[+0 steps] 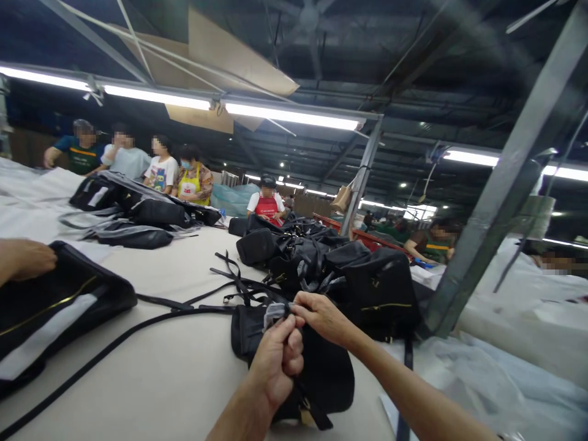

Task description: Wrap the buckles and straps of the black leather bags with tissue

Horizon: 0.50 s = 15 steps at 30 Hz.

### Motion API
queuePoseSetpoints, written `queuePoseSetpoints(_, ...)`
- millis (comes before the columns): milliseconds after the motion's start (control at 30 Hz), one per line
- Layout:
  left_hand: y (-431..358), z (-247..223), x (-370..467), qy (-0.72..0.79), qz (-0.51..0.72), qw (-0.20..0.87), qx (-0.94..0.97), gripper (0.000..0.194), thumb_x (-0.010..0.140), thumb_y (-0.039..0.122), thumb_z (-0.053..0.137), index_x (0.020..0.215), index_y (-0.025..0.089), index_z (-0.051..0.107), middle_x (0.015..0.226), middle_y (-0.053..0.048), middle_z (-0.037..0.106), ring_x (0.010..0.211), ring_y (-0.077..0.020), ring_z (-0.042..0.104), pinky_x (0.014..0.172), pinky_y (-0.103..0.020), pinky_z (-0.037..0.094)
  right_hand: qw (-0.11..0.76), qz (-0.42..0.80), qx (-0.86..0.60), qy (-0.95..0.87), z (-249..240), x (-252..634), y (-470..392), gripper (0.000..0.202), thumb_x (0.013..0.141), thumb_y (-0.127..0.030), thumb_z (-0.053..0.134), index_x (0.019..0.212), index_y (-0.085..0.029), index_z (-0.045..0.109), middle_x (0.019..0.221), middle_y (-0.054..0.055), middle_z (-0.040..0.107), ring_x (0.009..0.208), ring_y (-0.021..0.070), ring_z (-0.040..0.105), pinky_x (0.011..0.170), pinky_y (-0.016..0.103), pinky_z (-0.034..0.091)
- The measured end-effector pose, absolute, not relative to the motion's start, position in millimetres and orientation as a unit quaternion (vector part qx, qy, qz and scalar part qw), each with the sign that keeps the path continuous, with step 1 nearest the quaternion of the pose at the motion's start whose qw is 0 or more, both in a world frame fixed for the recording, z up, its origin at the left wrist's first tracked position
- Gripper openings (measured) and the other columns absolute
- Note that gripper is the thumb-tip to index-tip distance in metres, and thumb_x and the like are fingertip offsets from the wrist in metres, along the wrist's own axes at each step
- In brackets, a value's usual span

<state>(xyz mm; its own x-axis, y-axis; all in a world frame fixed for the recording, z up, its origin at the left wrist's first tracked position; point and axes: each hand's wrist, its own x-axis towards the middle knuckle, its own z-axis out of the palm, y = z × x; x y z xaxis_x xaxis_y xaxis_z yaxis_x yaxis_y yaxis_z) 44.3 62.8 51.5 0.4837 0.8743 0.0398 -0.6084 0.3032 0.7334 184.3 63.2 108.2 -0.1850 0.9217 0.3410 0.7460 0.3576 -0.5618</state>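
Bag (328, 370), black, beneath both hands (277, 358), close together, pinching small dark piece (288, 310) beside grey wrapping (273, 313)

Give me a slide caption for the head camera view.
A person's left grip and right grip meet over a black bag on a pale table, more black bags heaped beyond.

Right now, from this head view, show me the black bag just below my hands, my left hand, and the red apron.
Black bag (327, 373): head view, broad dark side right of the left hand.
Left hand (278, 354): head view, middle of the hand.
Red apron (267, 205): head view, its bib.
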Motion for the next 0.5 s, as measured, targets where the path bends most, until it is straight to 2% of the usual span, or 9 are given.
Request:
queuePoseSetpoints(100, 76.2, 60.3, 46.9, 0.181, 0.468, 0.801, 0.325, 0.026, 0.086, 0.037, 0.062, 0.078, 0.012, 0.059, 0.045, 0.012, 0.031, 0.035, -0.0018, 0.012, 0.033, -0.015, 0.012, 0.374, 0.113, -0.581, -0.714, 95.6, 177.7, 69.6, 0.031, 0.09, -0.035, 0.048, 0.065, -0.02, 0.056, 0.061, -0.004, 0.051, 0.063, 0.0139, 0.049, 0.06, 0.025, 0.039)
queuePoseSetpoints(167, 86.0, 62.7, 47.6, 0.178, 0.487, 0.795, 0.315, 0.026, 0.085, 0.036, 0.064, 0.077, 0.011, 0.06, 0.044, 0.011, 0.035, 0.034, -0.0009, 0.015, 0.032, -0.013, 0.013, 0.399, 0.087, -0.596, -0.691, 92.9, 175.4, 67.1, 0.028, 0.092, -0.035, 0.046, 0.074, -0.019, 0.061, 0.066, -0.002, 0.058, 0.066, 0.0154, 0.054, 0.063, 0.026, 0.044)
queuePoseSetpoints(233, 96.4, 60.2, 48.7, 0.178, 0.504, 0.788, 0.307, 0.026, 0.079, 0.035, 0.07, 0.078, 0.01, 0.063, 0.042, 0.011, 0.037, 0.033, -0.0002, 0.017, 0.031, -0.012, 0.014, 0.41, 0.05, -0.602, -0.683, 91.4, 175.9, 56.6, 0.021, 0.09, -0.028, 0.048, 0.094, -0.017, 0.066, 0.085, 0.004, 0.068, 0.081, 0.0182, 0.062, 0.076, 0.029, 0.049)
queuePoseSetpoints(267, 102.5, 57.3, 49.4, 0.18, 0.508, 0.786, 0.303, 0.025, 0.077, 0.033, 0.072, 0.079, 0.009, 0.064, 0.041, 0.011, 0.038, 0.032, -0.0001, 0.019, 0.031, -0.011, 0.015, 0.41, 0.031, -0.603, -0.683, 88.8, 177.0, 48.1, 0.024, 0.089, -0.023, 0.049, 0.105, -0.017, 0.065, 0.098, 0.007, 0.069, 0.092, 0.0201, 0.063, 0.085, 0.031, 0.049)
queuePoseSetpoints(367, 125.7, 45.5, 51.7, 0.186, 0.519, 0.782, 0.291, 0.018, 0.077, 0.026, 0.071, 0.079, 0.009, 0.066, 0.04, 0.01, 0.04, 0.03, -0.0002, 0.023, 0.03, -0.01, 0.016, 0.391, -0.028, -0.617, -0.682, 62.0, 181.1, 13.7, 0.044, 0.084, -0.014, 0.05, 0.127, -0.016, 0.058, 0.125, 0.014, 0.063, 0.117, 0.0269, 0.056, 0.103, 0.042, 0.044)
queuePoseSetpoints(433, 141.9, 37.0, 54.3, 0.192, 0.522, 0.782, 0.283, 0.014, 0.08, 0.022, 0.066, 0.075, 0.009, 0.066, 0.04, 0.009, 0.041, 0.029, -0.0004, 0.023, 0.03, -0.01, 0.017, 0.356, -0.1, -0.628, -0.685, 24.5, 183.3, -9.6, 0.05, 0.082, -0.015, 0.053, 0.133, -0.017, 0.055, 0.132, 0.017, 0.06, 0.121, 0.0322, 0.055, 0.103, 0.05, 0.045)
queuePoseSetpoints(500, 153.4, 28.8, 58.4, 0.194, 0.512, 0.788, 0.283, 0.016, 0.083, 0.019, 0.06, 0.073, 0.009, 0.066, 0.04, 0.008, 0.042, 0.029, -0.0009, 0.023, 0.029, -0.01, 0.018, 0.302, -0.196, -0.619, -0.698, -21.6, 186.2, -27.7, 0.059, 0.08, -0.026, 0.063, 0.137, -0.016, 0.051, 0.139, 0.023, 0.054, 0.123, 0.0396, 0.054, 0.097, 0.055, 0.051)
